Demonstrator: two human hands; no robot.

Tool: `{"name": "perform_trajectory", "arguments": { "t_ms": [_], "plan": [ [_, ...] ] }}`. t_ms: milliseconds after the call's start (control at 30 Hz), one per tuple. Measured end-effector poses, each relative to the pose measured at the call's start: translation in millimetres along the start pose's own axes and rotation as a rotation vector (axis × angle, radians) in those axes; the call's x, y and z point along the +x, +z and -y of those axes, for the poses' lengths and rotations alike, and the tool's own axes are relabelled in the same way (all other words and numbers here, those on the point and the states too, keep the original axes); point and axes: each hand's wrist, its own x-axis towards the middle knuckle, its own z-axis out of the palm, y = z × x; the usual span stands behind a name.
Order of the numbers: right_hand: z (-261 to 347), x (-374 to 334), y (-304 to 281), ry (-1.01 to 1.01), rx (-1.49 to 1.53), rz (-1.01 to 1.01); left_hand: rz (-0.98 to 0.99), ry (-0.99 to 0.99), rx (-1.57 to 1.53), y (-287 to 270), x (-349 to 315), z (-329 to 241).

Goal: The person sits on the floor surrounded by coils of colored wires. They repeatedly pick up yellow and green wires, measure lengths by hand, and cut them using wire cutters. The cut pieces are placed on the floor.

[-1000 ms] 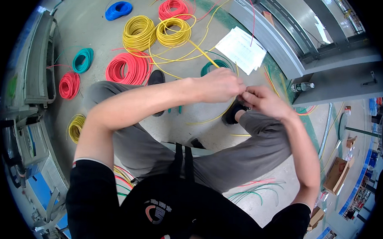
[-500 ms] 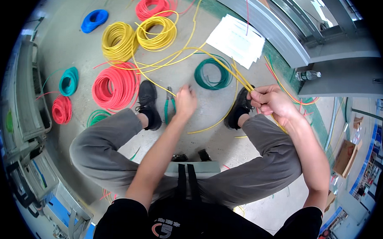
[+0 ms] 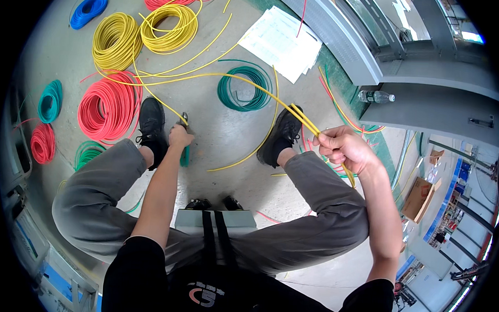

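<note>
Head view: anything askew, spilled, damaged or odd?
White papers lie askew on the floor, edges fanned unevenly. One of the yellow wires in the right hand strays over the green coil. No spill or damage shows.

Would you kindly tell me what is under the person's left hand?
Green-handled pliers are there: the metal head shows beyond the left hand, part of the handles on its near side. Their middle is covered, so whether the hand grips them cannot be seen.

Right hand (image 3: 346,148) pinches paired yellow wires (image 3: 308,124); left hand (image 3: 179,136) partly covers green-handled pliers (image 3: 184,156) between black shoes (image 3: 153,119). Floor (image 3: 201,107) ahead: green coil (image 3: 225,90), white papers (image 3: 281,41). Red coil (image 3: 119,110) near left shoe.
</note>
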Motion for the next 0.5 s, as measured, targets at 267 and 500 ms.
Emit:
{"name": "perform_trajectory", "arguments": {
  "t_ms": [267,500],
  "plan": [
    [5,-3,-7,-0.019,0.058,0.06,0.663,0.488,-0.893,-23,-133,-149],
    [4,-8,-11,-0.008,0.066,0.081,0.566,0.827,-1.116,-29,-170,-207]
  ]
}}
